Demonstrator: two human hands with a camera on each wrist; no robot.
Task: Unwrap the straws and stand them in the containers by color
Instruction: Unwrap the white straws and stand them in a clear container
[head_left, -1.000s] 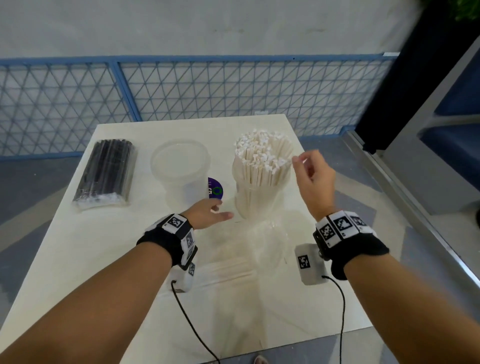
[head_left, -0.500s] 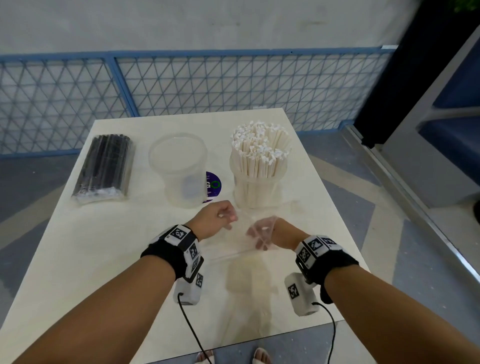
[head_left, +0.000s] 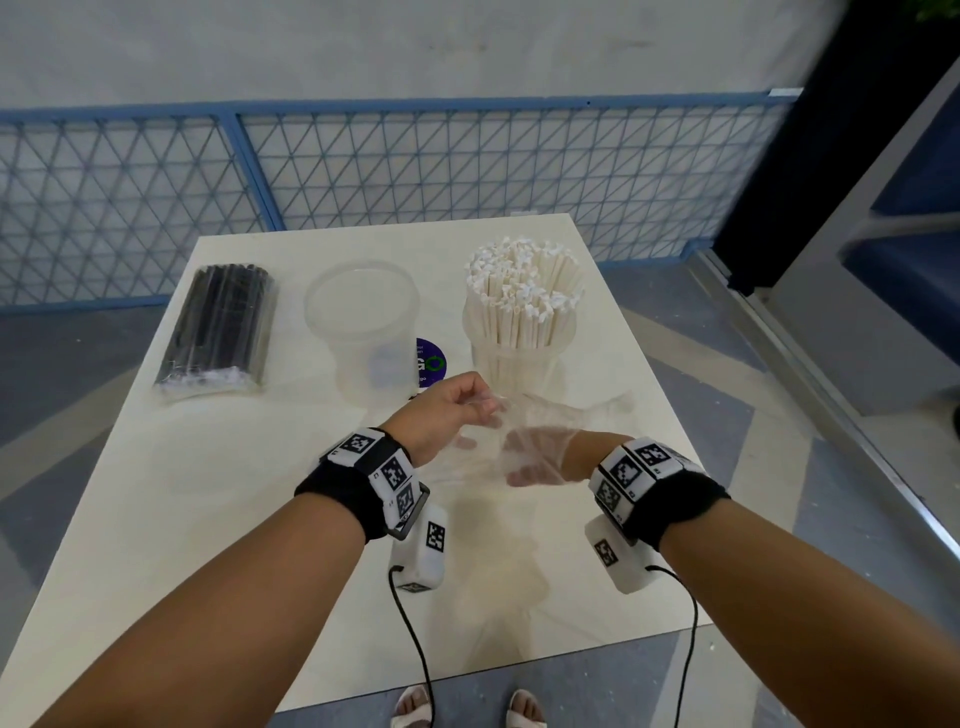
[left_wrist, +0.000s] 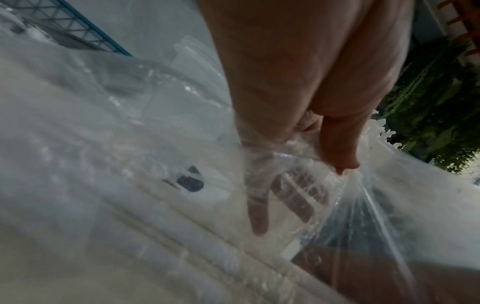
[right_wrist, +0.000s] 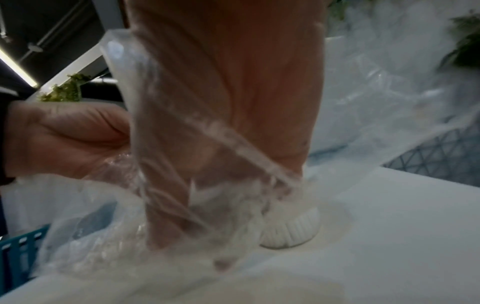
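White paper straws (head_left: 519, 291) stand bunched in the right clear container (head_left: 519, 364). The middle clear container (head_left: 363, 353) holds nothing. A sealed pack of black straws (head_left: 218, 327) lies at the left. In front of the containers, my left hand (head_left: 457, 410) (left_wrist: 337, 144) pinches the edge of a limp clear plastic wrapper (head_left: 571, 415) (left_wrist: 103, 144) (right_wrist: 103, 226) and holds it just above the table. My right hand (head_left: 535, 457) (right_wrist: 221, 123) is pushed inside the wrapper, its fingers (left_wrist: 293, 197) straight and showing through the film. No straws show inside the wrapper.
The pale table (head_left: 208, 493) ends close to me at its front edge, with my feet below. A purple round sticker (head_left: 431, 361) lies between the two containers. A blue mesh fence (head_left: 467, 166) runs behind the table. A dark curtain hangs at the far right.
My right hand dropped from the top of the white straws down to the wrapper and slid inside it. My left hand closed on the wrapper's edge and raised it slightly.
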